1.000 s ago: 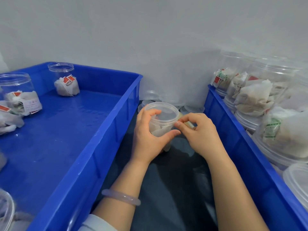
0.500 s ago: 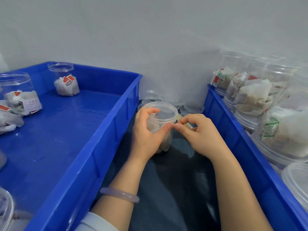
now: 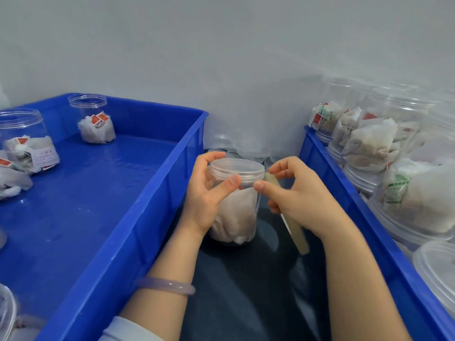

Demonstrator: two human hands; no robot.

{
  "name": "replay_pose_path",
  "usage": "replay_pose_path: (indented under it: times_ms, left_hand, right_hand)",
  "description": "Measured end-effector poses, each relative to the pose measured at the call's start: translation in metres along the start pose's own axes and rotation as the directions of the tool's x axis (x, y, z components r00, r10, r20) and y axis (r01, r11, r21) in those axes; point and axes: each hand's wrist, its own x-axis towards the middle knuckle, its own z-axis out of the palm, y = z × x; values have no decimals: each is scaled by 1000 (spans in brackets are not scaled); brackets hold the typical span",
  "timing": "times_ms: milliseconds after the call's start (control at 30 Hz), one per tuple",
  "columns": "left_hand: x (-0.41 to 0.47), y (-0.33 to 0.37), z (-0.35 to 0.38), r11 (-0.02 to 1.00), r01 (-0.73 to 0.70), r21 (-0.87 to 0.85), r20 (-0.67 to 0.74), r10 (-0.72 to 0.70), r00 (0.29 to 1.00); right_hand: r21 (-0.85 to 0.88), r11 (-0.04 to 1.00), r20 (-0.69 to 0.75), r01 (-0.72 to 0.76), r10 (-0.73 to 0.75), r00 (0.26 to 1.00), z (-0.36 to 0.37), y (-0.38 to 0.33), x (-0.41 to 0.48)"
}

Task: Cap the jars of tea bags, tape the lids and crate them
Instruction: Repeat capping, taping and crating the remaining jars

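Thumbs parted, fingers gripping jar and tape

This looks like a small packing room rather than a home kitchen. Two large blue plastic crates, the left crate and the right crate, flank a narrow dark surface. The right one is crowded with identical clear jars of tea bags, stacked close together, and a few matching jars stand in the left one. Spare clear lids are piled at the far end against a plain white wall.
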Motion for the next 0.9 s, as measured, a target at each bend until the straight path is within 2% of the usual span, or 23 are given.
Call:
replay_pose_path:
  times_ms: [33, 100, 200, 267, 400, 567, 633, 700, 833, 900]
  left_hand:
    - [0, 1, -1, 1000, 13, -25, 11, -12, 1000]
    - [1, 2, -3, 998, 38, -40, 17, -37, 999]
    - [2, 1, -5, 994, 78, -77, -4, -79, 997]
    - [2, 1, -5, 986, 116, -123, 7, -116, 993]
    - [3, 3, -6, 974, 185, -132, 116, -170, 978]
    - [1, 3, -5, 943, 300, -148, 236, -260, 936]
    - [1, 3, -6, 935, 336, -117, 226, -304, 925]
    - [5, 3, -8, 951, 303, -65, 157, -290, 944]
    - [11, 9, 0, 930, 271, 249, 96, -302, 948]
    - [7, 7, 6, 906, 274, 323, -13, -285, 958]
  right_hand:
    - [57, 998, 62, -34, 30, 998, -4, 0, -2]
    - [57, 998, 126, -36, 28, 992, -9, 1, -5]
    - [21, 1000, 96, 11, -13, 995, -11, 2, -7]
    - [27, 999, 82, -18, 16, 997, -13, 1, -7]
    - [85, 991, 149, -101, 87, 985, -16, 1, -11]
    - [223, 970, 191, -94, 51, 980, -15, 0, -13]
    - [201, 974, 186, -108, 71, 980, -12, 0, -12]
    - [202, 972, 150, -122, 92, 984, -6, 2, -11]
    - [194, 976, 36, -102, 97, 995, 4, 1, -7]
    - [157, 984, 87, -87, 74, 993, 4, 0, -6]
